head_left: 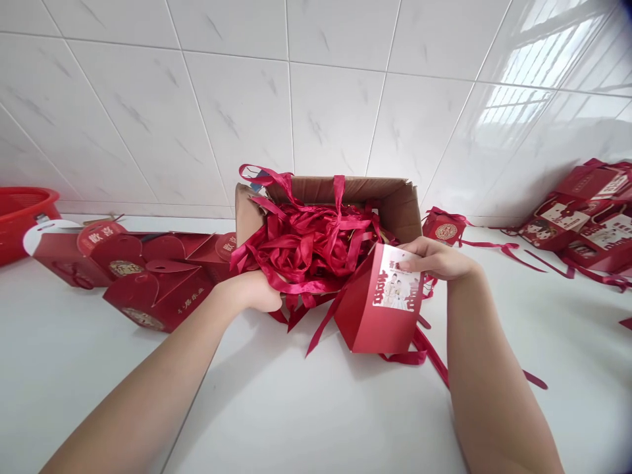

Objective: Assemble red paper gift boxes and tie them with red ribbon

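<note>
A cardboard box (399, 207) full of tangled red ribbons (311, 243) stands against the wall. My left hand (264, 291) is at its front left edge, beside the ribbons; its fingers are hidden under them. My right hand (429, 258) is closed on the upper edge of a red gift box (380, 322), thumb over a white printed panel with a couple and red characters. The gift box tilts in front of the cardboard box's right corner. Loose ribbon ends hang over the front rim and lie on the table around the gift box.
Several red gift boxes (162, 296) with rounded tops stand at the left, near a red plastic basket (24, 220). A small red box (444, 227) with ribbon sits right of the cardboard box. More printed red boxes (587, 217) are piled far right. A white tiled wall (237, 112) closes the back.
</note>
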Action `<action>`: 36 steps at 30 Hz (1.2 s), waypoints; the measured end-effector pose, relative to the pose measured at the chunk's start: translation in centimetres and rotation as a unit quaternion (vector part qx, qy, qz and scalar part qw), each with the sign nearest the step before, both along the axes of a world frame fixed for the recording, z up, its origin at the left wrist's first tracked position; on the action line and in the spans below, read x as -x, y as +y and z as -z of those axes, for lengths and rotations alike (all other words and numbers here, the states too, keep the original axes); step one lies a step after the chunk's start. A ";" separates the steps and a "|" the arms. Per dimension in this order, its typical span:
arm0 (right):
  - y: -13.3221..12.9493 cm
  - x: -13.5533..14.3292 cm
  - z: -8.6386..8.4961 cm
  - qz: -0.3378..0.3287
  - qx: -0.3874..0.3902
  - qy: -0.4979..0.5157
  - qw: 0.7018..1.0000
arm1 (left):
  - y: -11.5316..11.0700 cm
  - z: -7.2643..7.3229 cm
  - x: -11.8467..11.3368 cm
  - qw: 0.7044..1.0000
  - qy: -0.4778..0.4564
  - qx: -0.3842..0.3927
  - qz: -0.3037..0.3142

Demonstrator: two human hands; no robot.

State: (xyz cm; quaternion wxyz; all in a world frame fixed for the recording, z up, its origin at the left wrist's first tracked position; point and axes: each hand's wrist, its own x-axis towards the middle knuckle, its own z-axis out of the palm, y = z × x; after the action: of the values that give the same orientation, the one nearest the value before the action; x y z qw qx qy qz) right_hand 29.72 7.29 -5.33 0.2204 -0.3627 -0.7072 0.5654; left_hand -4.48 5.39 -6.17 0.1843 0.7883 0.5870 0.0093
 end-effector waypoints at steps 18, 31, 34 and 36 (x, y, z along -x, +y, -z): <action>-6.9 4.0 -5.6 -0.240 -0.323 0.049 0.914 | -0.2 -0.8 -1.4 0.888 -0.139 -0.438 -0.035; -8.9 9.7 -4.9 -0.276 -0.270 -0.056 0.921 | -5.3 -3.3 -2.7 0.902 -0.306 -0.080 0.295; -8.7 10.2 -4.7 -0.277 -0.272 -0.055 0.920 | -5.5 -3.6 -2.5 0.899 -0.312 -0.054 0.303; -8.7 10.4 -4.6 -0.275 -0.275 -0.056 0.919 | -5.7 -3.7 -2.4 0.909 -0.295 -0.062 0.289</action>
State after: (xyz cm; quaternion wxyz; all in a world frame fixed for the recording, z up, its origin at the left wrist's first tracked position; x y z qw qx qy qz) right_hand 19.28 -1.42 -0.68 0.1072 -0.1097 -0.9181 0.3655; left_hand -2.04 -0.36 -2.46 0.2948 0.8945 0.2505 0.2240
